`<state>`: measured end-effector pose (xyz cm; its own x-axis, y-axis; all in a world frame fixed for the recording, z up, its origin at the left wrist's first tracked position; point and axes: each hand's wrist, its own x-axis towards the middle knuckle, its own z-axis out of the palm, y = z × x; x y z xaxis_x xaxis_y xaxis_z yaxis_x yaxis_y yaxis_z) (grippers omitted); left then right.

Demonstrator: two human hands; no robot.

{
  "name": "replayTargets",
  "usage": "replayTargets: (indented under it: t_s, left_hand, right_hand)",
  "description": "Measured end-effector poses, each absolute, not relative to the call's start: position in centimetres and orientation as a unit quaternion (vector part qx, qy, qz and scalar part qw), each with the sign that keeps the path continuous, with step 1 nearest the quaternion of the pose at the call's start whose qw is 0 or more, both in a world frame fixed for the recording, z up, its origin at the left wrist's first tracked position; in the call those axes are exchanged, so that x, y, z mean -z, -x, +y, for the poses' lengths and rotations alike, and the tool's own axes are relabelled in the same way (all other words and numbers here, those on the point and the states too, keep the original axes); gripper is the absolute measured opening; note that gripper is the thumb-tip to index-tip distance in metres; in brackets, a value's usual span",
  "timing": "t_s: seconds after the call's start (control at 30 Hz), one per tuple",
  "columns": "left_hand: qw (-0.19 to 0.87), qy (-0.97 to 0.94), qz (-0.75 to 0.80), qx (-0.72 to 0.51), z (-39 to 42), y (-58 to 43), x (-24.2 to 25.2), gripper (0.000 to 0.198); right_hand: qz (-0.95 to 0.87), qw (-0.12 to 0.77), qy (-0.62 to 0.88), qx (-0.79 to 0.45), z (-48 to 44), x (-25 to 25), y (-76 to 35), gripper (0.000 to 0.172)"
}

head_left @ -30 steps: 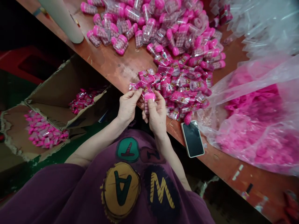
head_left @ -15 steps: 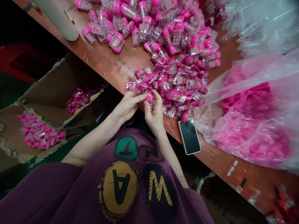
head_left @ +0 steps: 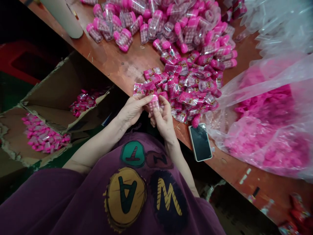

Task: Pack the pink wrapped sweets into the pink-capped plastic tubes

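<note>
A small clear candy bottle [head_left: 154,102] with a pink cap and pale pink balls inside is pinched between my two hands, over the table's near edge. My left hand [head_left: 133,109] grips it from the left, its thumb lying across the cap end. From the right, my right hand [head_left: 164,119] closes on the lower body with thumb and fingers. Just beyond my fingertips lies a heap of pink printed wrappers [head_left: 186,81], several with bottles inside. Whether a wrapper is also in my left fingers, I cannot tell.
Unwrapped pink-capped bottles [head_left: 156,24] are piled at the back. A phone [head_left: 200,142] lies right of my hands, beside a clear bag [head_left: 269,130] of pink pieces. Clear plastic parts [head_left: 281,26] fill the far right. Cardboard boxes [head_left: 56,88] with pink items stand lower left.
My right thumb has moved lower along the bottle, and more of its clear body with the balls now shows. The whole view has shifted slightly.
</note>
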<state>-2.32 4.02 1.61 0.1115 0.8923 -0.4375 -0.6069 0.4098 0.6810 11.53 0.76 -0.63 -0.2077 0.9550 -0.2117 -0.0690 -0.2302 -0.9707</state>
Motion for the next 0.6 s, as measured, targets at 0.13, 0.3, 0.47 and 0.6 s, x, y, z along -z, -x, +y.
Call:
replayTargets:
  t_s: [0.13,0.3,0.47,0.6]
  left_hand:
    - [0.741,-0.157,0.42,-0.499,3.5,2.0,-1.0,0.024]
    - [0.743,-0.127,0.431,-0.497,3.2,2.3,-1.2,0.023]
    - [0.749,-0.128,0.428,-0.49,3.7,2.7,-1.4,0.028]
    - [0.735,-0.125,0.444,-0.497,3.7,1.8,-0.7,0.032]
  right_hand:
    - [-0.52,0.45,0.496,-0.531,0.6,1.3,-11.1,0.066]
    - [-0.543,0.442,0.504,-0.506,0.4,1.4,-10.4,0.068]
    - [-0.448,0.422,0.473,-0.63,0.2,1.6,-10.5,0.066]
    - [-0.446,0.438,0.48,-0.616,0.2,2.3,-10.3,0.063]
